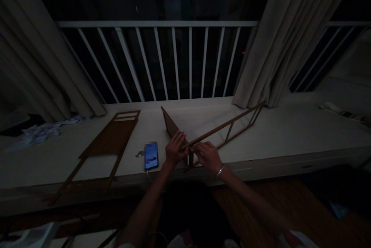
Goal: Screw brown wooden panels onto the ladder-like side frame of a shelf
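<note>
Remotely, I had L hand [175, 149] clamped on the panelled wooden frame [228, 124], R of the smartphone [151, 156], R hand [208, 156] at its near end, pinch unclear, prob. mid-adjustment, next move seemingly needing steady alignment.

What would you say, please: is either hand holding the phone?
No, the phone lies on the white ledge, while the left hand and right hand are at the wooden frame.
</note>
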{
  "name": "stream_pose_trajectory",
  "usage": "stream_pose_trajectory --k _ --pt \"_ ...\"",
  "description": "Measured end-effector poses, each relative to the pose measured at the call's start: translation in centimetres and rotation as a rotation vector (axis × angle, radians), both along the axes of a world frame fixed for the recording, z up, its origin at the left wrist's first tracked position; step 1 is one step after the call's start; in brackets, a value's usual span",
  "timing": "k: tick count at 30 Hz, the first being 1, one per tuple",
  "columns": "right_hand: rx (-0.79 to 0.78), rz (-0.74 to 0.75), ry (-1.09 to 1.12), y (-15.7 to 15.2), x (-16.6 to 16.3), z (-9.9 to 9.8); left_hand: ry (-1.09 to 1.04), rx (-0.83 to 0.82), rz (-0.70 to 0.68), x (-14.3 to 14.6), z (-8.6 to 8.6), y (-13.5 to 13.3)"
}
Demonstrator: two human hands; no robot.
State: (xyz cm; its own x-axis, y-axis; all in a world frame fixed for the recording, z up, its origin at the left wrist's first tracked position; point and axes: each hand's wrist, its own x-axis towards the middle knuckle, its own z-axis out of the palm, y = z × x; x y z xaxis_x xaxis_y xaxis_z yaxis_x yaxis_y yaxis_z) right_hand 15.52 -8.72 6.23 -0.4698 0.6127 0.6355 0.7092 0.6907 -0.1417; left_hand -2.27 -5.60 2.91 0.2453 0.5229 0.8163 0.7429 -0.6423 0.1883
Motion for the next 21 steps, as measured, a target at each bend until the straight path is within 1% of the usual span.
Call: stream_pose_trajectory --k 6,9,14,18,21 --pt "-0.035 -0.027 -0.186 -0.8 -0.3 1.9 -0.005 -0.017 0.01 0.1 0.0 -0.2" --pt "-0.038 -0.04 -0.246 -0.8 -0.4 2.3 0.011 -0.014 0.013 0.1 0.0 -0.2" --pt "-0.062 -0.055 -0.232 -0.9 -0.7 1.9 0.009 0.0 0.021 0.1 -0.2 -0.2" --pt "-0.13 -0.073 -0.179 -1.0 -0.8 1.4 0.012 -0.001 0.008 0.0 -0.4 -0.1" --pt "-0.186 -0.06 -0.162 -1.0 -0.7 1.2 0.007 0.003 0.006 -0.1 -0.6 0.1"
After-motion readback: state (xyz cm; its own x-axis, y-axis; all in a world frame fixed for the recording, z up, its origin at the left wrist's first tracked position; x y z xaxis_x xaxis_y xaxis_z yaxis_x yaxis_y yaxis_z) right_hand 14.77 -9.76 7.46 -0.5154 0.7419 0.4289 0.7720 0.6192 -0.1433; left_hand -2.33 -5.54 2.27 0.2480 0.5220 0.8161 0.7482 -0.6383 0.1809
